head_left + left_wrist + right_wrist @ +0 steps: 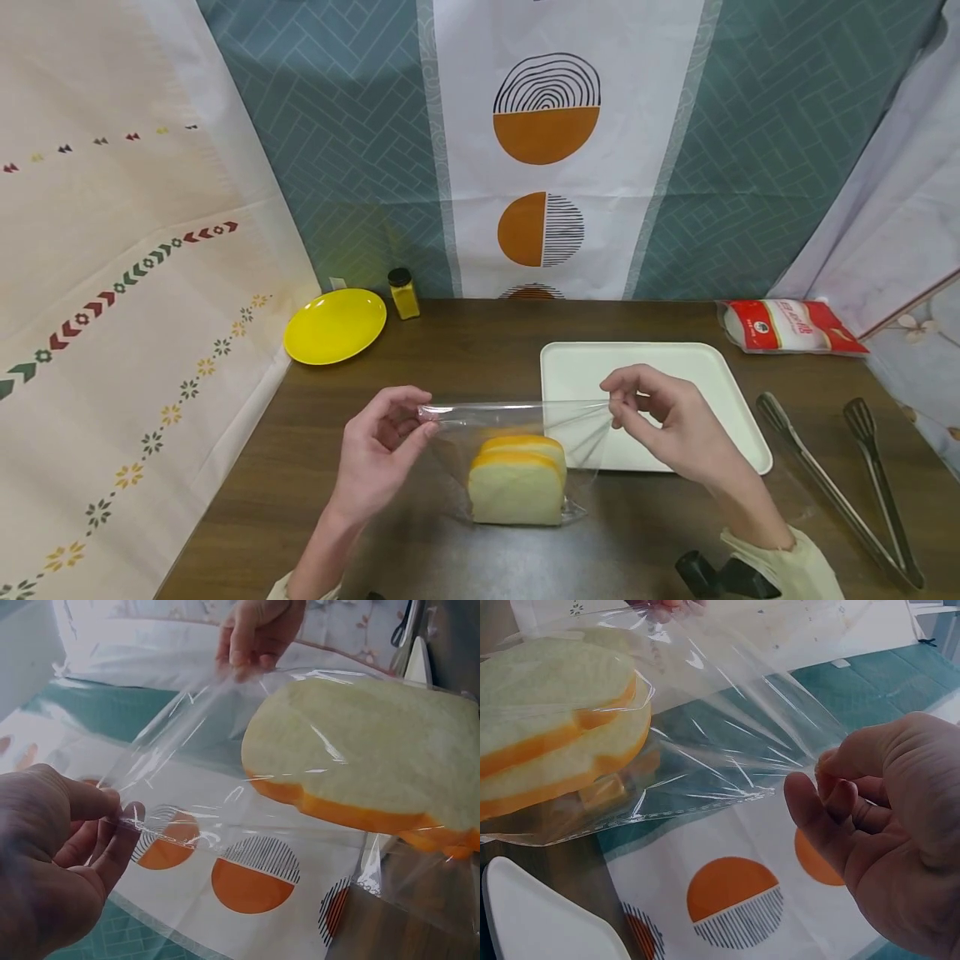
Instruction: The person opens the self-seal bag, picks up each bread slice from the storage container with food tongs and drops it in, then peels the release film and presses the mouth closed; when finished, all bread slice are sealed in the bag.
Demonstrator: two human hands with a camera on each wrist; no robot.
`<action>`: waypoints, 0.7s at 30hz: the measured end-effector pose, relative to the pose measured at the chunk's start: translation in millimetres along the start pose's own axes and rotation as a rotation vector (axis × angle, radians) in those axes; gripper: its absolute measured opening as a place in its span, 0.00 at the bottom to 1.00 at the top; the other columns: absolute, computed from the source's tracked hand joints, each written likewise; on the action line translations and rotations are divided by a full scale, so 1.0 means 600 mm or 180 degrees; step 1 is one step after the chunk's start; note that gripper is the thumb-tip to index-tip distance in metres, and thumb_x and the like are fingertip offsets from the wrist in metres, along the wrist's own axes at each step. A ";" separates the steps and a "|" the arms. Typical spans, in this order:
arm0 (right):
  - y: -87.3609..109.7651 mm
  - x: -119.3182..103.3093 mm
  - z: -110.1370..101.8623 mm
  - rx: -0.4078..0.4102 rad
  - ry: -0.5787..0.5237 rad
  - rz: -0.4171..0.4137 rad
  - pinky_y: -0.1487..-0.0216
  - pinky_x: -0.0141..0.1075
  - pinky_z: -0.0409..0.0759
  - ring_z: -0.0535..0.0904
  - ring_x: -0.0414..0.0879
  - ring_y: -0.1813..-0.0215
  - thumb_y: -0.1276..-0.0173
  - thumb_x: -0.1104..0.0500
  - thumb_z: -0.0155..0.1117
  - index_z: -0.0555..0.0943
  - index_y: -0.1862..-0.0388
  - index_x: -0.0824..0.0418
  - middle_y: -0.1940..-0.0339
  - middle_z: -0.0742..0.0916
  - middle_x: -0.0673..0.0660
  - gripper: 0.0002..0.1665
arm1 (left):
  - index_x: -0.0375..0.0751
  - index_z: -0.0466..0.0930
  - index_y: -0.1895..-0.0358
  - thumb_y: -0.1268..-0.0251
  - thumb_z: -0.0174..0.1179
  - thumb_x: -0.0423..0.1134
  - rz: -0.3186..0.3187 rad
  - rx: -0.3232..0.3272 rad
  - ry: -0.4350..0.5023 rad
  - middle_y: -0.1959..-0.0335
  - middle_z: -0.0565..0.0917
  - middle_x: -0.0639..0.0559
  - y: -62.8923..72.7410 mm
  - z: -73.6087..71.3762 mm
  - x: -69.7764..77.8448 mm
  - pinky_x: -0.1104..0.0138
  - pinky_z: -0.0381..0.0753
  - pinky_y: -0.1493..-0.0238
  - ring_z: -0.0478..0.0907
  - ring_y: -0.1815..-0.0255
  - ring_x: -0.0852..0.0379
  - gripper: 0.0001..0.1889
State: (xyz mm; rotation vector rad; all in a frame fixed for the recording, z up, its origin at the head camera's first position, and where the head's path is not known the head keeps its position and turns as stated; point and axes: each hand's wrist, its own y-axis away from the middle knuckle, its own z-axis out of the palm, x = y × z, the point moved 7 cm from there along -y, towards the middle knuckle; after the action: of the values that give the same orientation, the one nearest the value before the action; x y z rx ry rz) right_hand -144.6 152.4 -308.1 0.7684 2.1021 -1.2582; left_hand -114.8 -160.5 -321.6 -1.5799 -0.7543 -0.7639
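Slices of bread [517, 492] with an orange crust stand inside a clear plastic bag [450, 467] in the middle of the table. My left hand [386, 446] pinches the bag's top left corner between thumb and fingers. At the opposite top corner, my right hand [671, 421] pinches the plastic, and the top edge is stretched straight between both hands. In the left wrist view, the bread [360, 750] shows through the film beside my left hand [60, 855]. Creases run through the plastic toward my right hand [877, 810] in the right wrist view.
Behind my right hand lies a white tray [585, 367]. Metal tongs [832, 492] rest at the right, and a red and white packet [795, 327] lies at the back right. A yellow plate [335, 327] and a yellow jar with a black lid [404, 296] stand at the back left.
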 end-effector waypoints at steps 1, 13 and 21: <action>0.000 0.000 0.000 -0.0002 -0.0008 0.0027 0.69 0.30 0.80 0.79 0.44 0.72 0.41 0.82 0.65 0.80 0.53 0.62 0.72 0.81 0.52 0.22 | 0.25 0.76 0.49 0.48 0.65 0.12 -0.0008 -0.0001 -0.0009 0.62 0.81 0.39 0.000 -0.001 0.001 0.66 0.84 0.57 0.81 0.61 0.54 0.21; 0.000 0.006 -0.003 0.0014 -0.0145 0.0262 0.66 0.30 0.79 0.79 0.46 0.71 0.36 0.80 0.61 0.80 0.61 0.60 0.70 0.81 0.55 0.16 | 0.28 0.77 0.48 0.42 0.64 0.16 -0.0372 -0.0256 0.0177 0.60 0.81 0.39 -0.003 0.001 -0.011 0.66 0.83 0.55 0.80 0.59 0.51 0.18; -0.008 -0.009 0.001 -0.0063 0.0133 0.0109 0.55 0.30 0.77 0.78 0.43 0.61 0.38 0.77 0.64 0.80 0.57 0.57 0.64 0.82 0.50 0.18 | 0.32 0.83 0.58 0.41 0.66 0.19 -0.0262 -0.0093 -0.0026 0.65 0.84 0.43 -0.004 0.010 -0.012 0.67 0.84 0.57 0.80 0.65 0.53 0.10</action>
State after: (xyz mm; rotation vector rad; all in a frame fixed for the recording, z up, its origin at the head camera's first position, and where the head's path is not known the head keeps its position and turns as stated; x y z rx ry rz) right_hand -144.5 148.9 -301.7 0.8252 2.1225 -1.2112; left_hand -120.4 -154.5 -326.9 -1.5869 -0.8214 -0.8323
